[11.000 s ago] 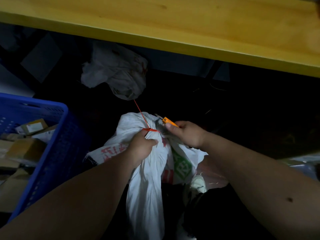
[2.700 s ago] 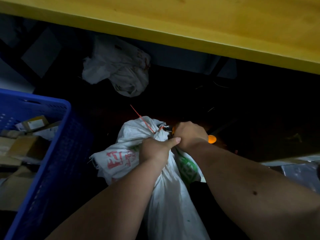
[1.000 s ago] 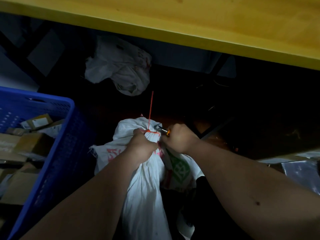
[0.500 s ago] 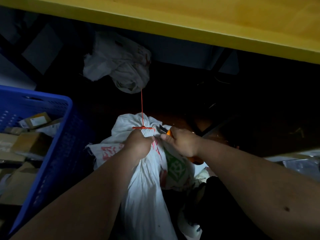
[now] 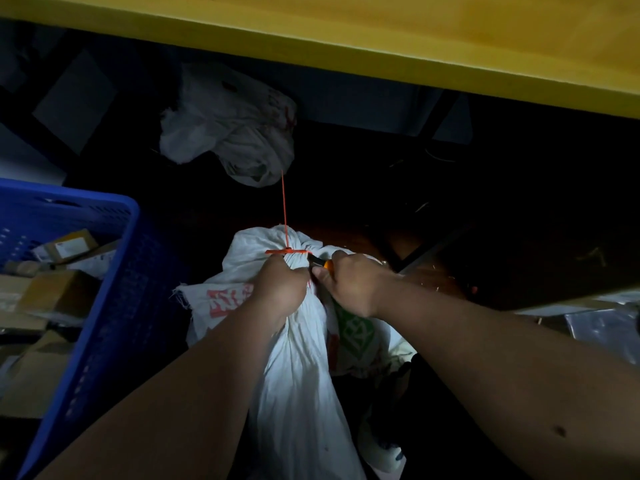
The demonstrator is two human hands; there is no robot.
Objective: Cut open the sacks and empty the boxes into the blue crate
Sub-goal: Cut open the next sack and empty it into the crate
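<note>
Sack hangs between my forearms, neck bunched up in my left hand, body slumping down toward me. Woven plastic cloth, white with red and green print: soft, no stiffness, folds wherever it likes. I judge it slick-ish, so the only solid purchase is the gathered neck just under the tie. Left grip is wrapped tight round that neck right below the red zip tie; that keeps the tie taut and away from the cloth.

Right hand is closed on the orange-handled cutter, tip just beside the tie on its right end. Can't tell if the blades are actually on the strap yet, too dark. Tie's tail sticks straight up, thin and stiff; strap itself looks tough, so I expect a firm squeeze is needed. Risk, as I see it: nicking the cloth or my left knuckles, they're nearly touching the cutter.

Weight: the bulge below suggests boxes inside, probably lumpy and moderately heavy. Once it's open I'd lift by the bottom corners to tip.

Blue crate sits close on my left, cardboard boxes already in it.

Farther out on the dark floor, a crumpled white sack. Yellow desk edge overhead.
</note>
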